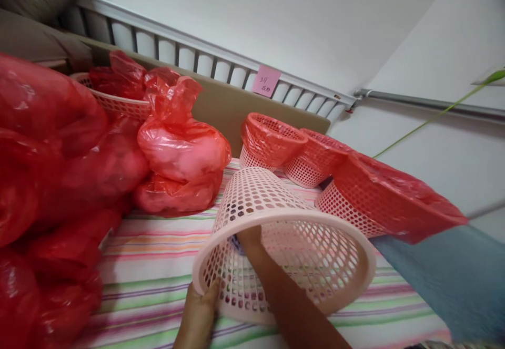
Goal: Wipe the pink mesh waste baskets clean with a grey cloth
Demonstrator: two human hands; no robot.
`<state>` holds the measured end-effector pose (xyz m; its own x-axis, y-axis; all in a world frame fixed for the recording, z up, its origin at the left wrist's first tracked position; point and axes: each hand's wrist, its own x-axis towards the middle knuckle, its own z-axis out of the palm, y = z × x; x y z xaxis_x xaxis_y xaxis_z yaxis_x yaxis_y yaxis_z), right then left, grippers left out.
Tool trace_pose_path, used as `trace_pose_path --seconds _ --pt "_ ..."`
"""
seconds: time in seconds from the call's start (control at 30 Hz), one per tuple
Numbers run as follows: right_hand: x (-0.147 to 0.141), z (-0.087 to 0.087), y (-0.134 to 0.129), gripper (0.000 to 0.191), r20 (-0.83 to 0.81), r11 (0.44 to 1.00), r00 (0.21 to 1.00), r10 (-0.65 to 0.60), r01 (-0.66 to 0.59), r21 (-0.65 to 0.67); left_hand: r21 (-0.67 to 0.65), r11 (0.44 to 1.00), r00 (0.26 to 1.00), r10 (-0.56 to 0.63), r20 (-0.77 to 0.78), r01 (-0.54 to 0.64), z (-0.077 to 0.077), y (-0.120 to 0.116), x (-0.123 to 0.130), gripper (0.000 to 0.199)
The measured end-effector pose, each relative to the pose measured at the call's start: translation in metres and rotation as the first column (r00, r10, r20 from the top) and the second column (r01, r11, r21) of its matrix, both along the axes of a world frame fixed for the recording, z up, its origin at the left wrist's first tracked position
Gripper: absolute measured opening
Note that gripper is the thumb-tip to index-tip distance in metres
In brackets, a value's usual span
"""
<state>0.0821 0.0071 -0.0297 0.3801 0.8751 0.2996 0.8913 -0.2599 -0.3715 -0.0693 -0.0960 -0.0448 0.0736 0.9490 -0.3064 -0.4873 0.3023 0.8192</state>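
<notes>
A pale pink perforated plastic basket (256,188) lies tipped on its side, its wide mouth facing me. My left hand (202,299) is closed on the lower left of its rim, with the thumb on the inside of the wall. My right hand (250,237) reaches through the mouth and is partly hidden by the rim. Pressed against the inner left wall, it is closed on a small bluish-purple cloth (236,244), of which only a part shows.
Under the basket spreads a striped sheet (158,265). Filled red plastic bags (181,154) crowd the left side. Several pink baskets lined with red bags (272,133) stand behind and to the right. At the back runs a metal bed rail (205,65) carrying a pink note (266,80).
</notes>
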Motion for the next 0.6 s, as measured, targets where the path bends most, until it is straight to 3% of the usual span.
trace_pose_path --seconds 0.13,0.37,0.47,0.6 --pt "0.015 -0.005 0.030 0.033 0.008 1.000 0.999 0.031 -0.031 0.005 -0.037 0.998 0.999 -0.051 0.008 0.051 0.008 0.006 -0.007 0.052" --pt "0.014 0.001 0.027 0.047 0.035 0.999 0.999 0.011 -0.009 -0.052 0.025 0.999 0.992 -0.028 -0.120 0.032 0.021 0.030 -0.035 0.050" --pt "-0.004 0.010 0.007 0.046 0.061 0.997 0.998 0.014 -0.009 -0.076 0.048 0.999 0.995 -0.020 -0.101 0.025 0.016 0.032 -0.035 0.041" --pt "-0.042 0.009 -0.060 0.043 0.076 0.996 0.996 0.050 -0.044 -0.082 0.061 0.997 0.996 -0.053 -0.074 0.057 0.007 0.029 -0.034 0.038"
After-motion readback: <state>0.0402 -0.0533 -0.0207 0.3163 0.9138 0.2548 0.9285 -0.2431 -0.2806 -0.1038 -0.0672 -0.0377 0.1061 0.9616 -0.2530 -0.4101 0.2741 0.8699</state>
